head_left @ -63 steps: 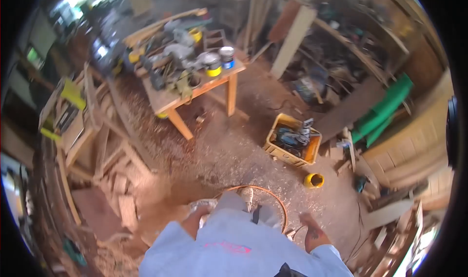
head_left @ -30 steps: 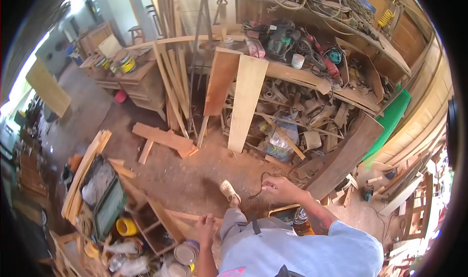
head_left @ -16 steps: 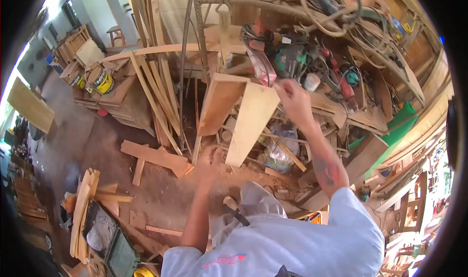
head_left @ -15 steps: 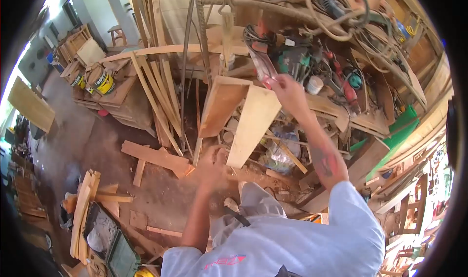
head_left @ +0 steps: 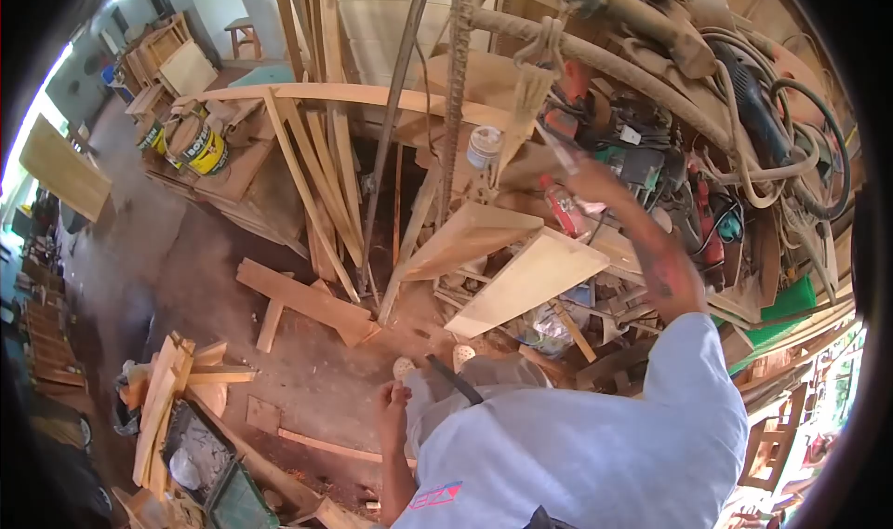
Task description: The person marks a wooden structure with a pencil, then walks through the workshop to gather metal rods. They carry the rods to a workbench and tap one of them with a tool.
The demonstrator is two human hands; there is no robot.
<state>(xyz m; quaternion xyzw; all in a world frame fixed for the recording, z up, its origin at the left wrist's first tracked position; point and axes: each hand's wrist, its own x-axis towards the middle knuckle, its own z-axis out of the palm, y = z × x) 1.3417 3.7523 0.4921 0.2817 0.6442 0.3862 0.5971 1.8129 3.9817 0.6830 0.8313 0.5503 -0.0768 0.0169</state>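
Note:
My right hand [head_left: 595,183] reaches over the cluttered tool bench, its fingers closed and a little blurred. A thin, pale, flat-looking piece [head_left: 558,149] sticks out at its fingertips; its kind cannot be made out. Just below the hand lies a red bottle-like container [head_left: 562,207] with a light label. Low at my left side, my left hand [head_left: 394,401] is closed with the fingers curled, and nothing shows in it. Between my body and the bench, a pale board [head_left: 527,282] leans beside a browner board [head_left: 473,238].
Cables and power tools [head_left: 744,92] crowd the rack at upper right, by a rusty bar [head_left: 458,92]. Wood strips [head_left: 316,171] lean at the back. A yellow-labelled can [head_left: 203,149] stands on a cabinet. Scrap boards [head_left: 302,296] and a green-edged case [head_left: 240,492] lie on the floor.
The view has shifted, moving closer to the bench. My left hand has drawn back from the boards toward my side. My right hand has moved further over the tools; the red container now shows below it.

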